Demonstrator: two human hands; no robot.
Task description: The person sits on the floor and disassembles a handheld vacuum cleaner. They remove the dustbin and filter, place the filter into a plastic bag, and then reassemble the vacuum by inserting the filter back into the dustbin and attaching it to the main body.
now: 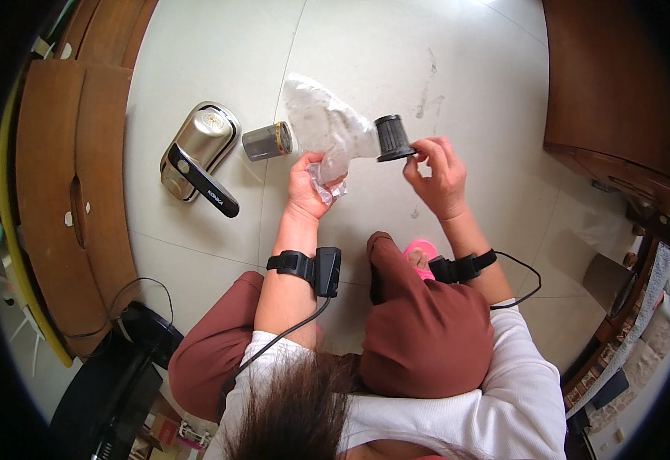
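Your left hand: fingers gripping a crumpled translucent plastic bag. Your right hand: fingers pinching a black, cylindrical, pleated filter by its rim.

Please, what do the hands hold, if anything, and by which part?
The left hand holds a clear plastic bag by its crumpled part; the right hand holds a black cylindrical filter by its wider rim.

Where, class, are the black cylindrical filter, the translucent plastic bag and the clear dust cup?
Black cylindrical filter (392, 137), head view: ribbed side.
Translucent plastic bag (321, 115), head view: spread upper part.
Clear dust cup (261, 144), head view: see-through wall.
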